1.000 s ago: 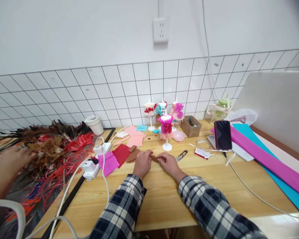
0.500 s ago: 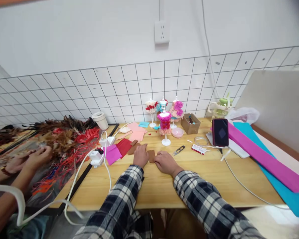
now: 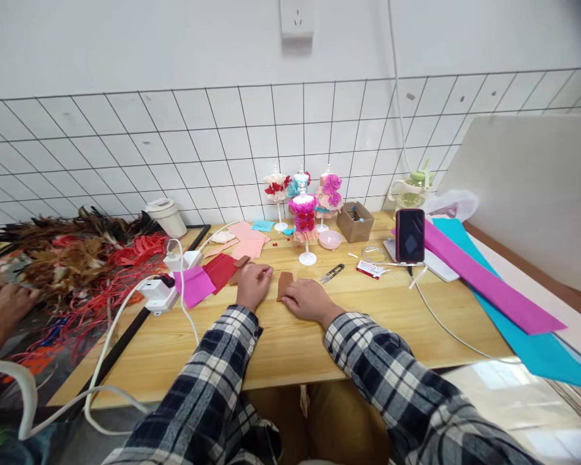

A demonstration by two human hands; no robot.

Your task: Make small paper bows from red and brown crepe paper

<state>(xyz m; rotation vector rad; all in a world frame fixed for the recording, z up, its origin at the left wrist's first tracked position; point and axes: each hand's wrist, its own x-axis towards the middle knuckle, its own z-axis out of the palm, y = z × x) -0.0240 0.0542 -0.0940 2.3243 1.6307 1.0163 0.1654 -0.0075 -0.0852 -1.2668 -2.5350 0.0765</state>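
My right hand rests on the table with its fingers closed at the right edge of a small brown paper piece. To the left of that piece, and apart from it, is my left hand, its fingers curled in. Whatever those fingers may hold is hidden. Just behind the left hand lie more brown paper pieces, partly covered by it. A mini dress form in a magenta and red paper dress stands upright beyond my hands. Thread snips lie to the right of it.
Red paper and magenta paper lie beside a power strip with white cables. Further back are a cardboard box, a pink bowl and a propped phone. At far left shows another person's hand near feathers.
My left hand has moved off the brown piece to the left, its fingers curling. My right hand stays at the piece. The view has shifted, and the other person's hand has moved left.
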